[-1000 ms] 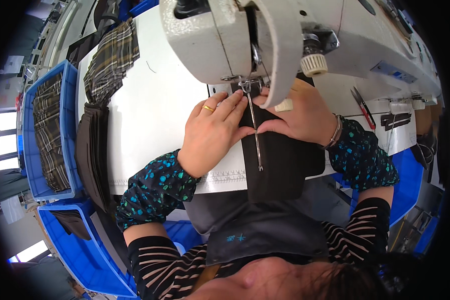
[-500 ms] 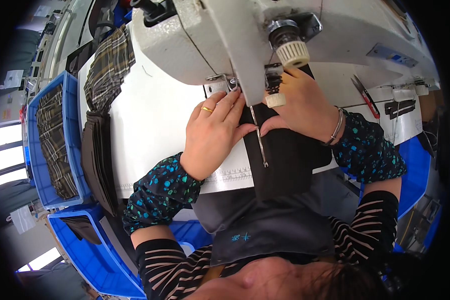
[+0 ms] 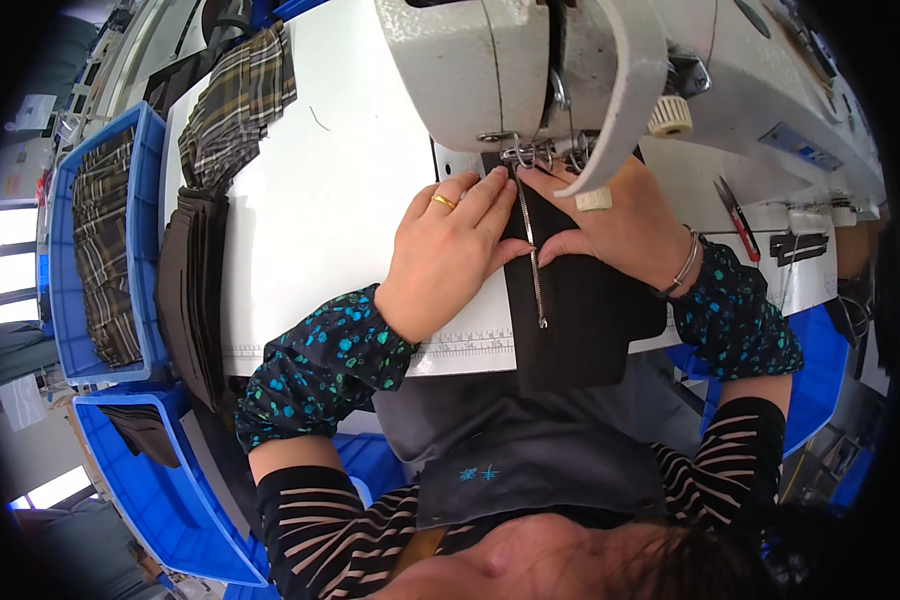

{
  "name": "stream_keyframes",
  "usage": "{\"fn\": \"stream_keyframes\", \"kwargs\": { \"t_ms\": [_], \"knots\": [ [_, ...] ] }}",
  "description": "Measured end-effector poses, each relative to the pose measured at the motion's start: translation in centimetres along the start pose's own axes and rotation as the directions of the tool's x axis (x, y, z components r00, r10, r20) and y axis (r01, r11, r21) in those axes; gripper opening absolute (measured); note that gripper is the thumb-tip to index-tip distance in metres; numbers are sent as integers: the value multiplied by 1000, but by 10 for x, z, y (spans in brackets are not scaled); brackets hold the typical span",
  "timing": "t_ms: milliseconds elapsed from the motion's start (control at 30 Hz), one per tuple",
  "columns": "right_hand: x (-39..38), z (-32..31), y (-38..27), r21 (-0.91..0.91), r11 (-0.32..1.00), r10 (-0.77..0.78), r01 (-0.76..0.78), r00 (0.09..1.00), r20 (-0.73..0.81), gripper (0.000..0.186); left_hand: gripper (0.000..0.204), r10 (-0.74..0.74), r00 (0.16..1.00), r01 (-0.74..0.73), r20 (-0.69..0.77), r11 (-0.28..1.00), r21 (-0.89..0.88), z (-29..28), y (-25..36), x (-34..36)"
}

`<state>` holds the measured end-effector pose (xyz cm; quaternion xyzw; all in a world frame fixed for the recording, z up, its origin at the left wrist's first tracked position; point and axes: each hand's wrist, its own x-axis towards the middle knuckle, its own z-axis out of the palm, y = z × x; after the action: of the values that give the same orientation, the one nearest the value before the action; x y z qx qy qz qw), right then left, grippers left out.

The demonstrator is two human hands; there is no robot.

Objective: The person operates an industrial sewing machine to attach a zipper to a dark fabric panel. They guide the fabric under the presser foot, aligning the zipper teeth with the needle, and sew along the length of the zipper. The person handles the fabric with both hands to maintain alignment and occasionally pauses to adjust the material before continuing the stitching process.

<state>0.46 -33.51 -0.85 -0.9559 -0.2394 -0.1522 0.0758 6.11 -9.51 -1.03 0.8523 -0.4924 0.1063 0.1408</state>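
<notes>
A: What's being handled here, and where does it lie?

B: A dark fabric panel [image 3: 570, 310] w/ a metal zipper [image 3: 532, 255] laid along it. It rests on the white sewing table [image 3: 320, 230], top end under the presser foot [image 3: 526, 155] of the sewing machine [image 3: 530, 70], lower end hanging over the table's near edge toward the lap.

A: How is it likely to handle?

B: Judged light, soft and limp; prob. prone to creep or pucker if not kept flat. The zipper is the only stiffer part: a thin toothed strip that could drift sideways off the seam line. Nothing fragile is seen.

A: Where's it best held?

B: Pinching isn't called for. It's best pressed flat w/ spread fingers on either side of the zipper, close to the foot, well clear of the needle.

A: And the hands now?

B: Left hand [image 3: 445, 255] lies palm-down, fingers extended and apart, tips on the panel's left edge just beside the zipper, near the foot. Right hand [image 3: 620, 235] is laid flat on the cloth at the zipper's right, thumb bent in toward the tape. Neither is closed round anything; the cloth is only pinned to the table. The zipper runs between the two hands, touching or nearly touching the fingertips.

A: Anything else nearby?

B: Snips [image 3: 738, 215] at the right, a stack of dark cut pieces [image 3: 190, 290] and plaid fabric [image 3: 235, 105] at the left, blue bins [image 3: 60, 250] beyond.
</notes>
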Motion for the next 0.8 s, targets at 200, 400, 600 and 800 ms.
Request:
{"fn": "stream_keyframes", "kwargs": {
  "t_ms": [200,400,600,800],
  "knots": [
    [1,-1,0,5,999,-52,52,996,-70,81,66,13,1000,-13,-12,1000,21,-1,-3,-1],
    [2,2,-1,17,1000,1,0,998,-60,75,65,6,1000,-6,-6,1000,15,-3,-5,-2],
    [2,-3,-10,-44,999,21,-21,1000,-1,83,64,7,1000,-7,-18,1000,18,-1,-6,-6],
    [1,-13,-22,-17,999,-52,51,999,-10,78,61,-21,1000,21,-14,1000,-11,1,-5,-10]
  ]
}}
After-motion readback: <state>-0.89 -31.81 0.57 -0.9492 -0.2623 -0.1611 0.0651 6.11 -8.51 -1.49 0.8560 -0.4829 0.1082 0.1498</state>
